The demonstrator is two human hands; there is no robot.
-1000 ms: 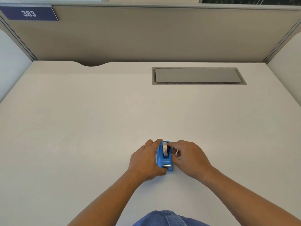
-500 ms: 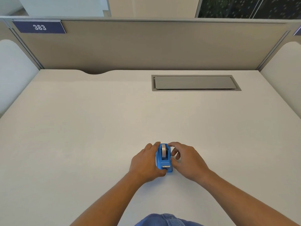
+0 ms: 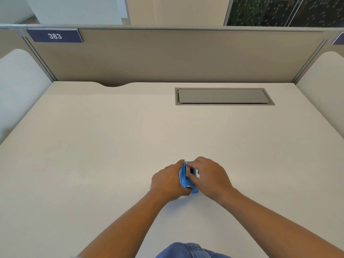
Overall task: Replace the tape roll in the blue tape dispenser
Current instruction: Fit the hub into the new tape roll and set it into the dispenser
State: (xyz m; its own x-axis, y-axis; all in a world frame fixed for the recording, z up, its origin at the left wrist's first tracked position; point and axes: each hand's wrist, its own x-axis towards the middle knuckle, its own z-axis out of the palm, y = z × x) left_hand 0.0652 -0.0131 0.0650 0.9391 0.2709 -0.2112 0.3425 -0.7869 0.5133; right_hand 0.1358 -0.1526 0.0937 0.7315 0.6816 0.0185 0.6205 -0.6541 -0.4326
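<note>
Two hands flank the dispenser (image 3: 186, 180); left hand (image 3: 167, 180) braces, right hand (image 3: 210, 176) pinches.

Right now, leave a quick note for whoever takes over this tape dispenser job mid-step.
Left hand: grip shut around the blue tape dispenser, steadying it on the desk.
Right hand: fingers pinched at the tape roll in the dispenser's cradle.
Done: dispenser braced.
Left: roll not yet clear of the dispenser; lift it out, then fit a new one. No spare roll is in view.
</note>
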